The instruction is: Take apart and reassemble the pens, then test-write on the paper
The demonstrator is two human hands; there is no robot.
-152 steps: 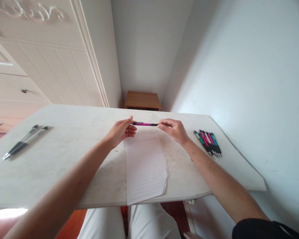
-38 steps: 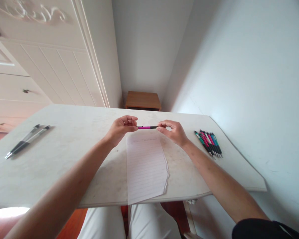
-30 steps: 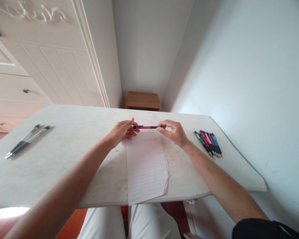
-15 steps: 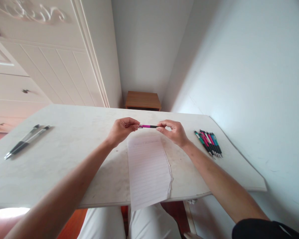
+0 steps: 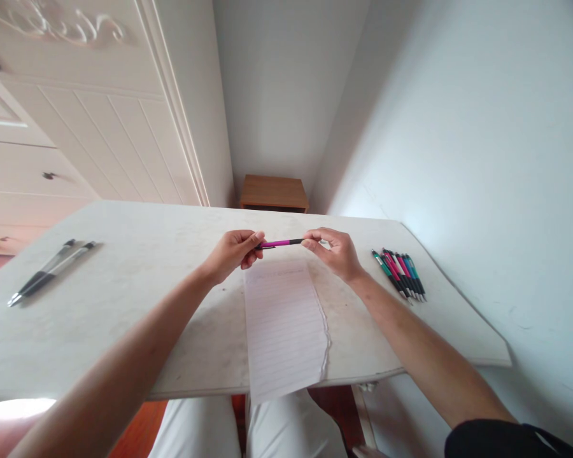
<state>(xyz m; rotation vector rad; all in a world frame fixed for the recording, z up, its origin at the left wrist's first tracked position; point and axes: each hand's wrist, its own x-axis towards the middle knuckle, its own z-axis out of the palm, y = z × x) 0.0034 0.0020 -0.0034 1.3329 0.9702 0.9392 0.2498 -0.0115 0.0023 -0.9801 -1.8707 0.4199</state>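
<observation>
A magenta and black pen (image 5: 279, 243) is stretched level between my two hands, above the far end of a lined sheet of paper (image 5: 284, 331). My left hand (image 5: 239, 251) grips its clip end, with the thumb lying along the pen. At the other end, the fingertips of my right hand (image 5: 332, 249) pinch the black grip close to the tip. The paper lies lengthwise towards me, its right side torn and its near end hanging over the table edge. Faint writing shows near its top.
Several pens (image 5: 401, 275) in green, pink, white and blue lie side by side at the right of the white table (image 5: 186, 356). Two clear and black pens (image 5: 52, 272) rest at the left. Beyond the far edge stands a small wooden cabinet (image 5: 274, 191); a wall rises on the right.
My left thumb has moved onto the clip end and my left fingers have curled beneath it. The pen tilts slightly now, its right end a little higher. My right hand has barely shifted.
</observation>
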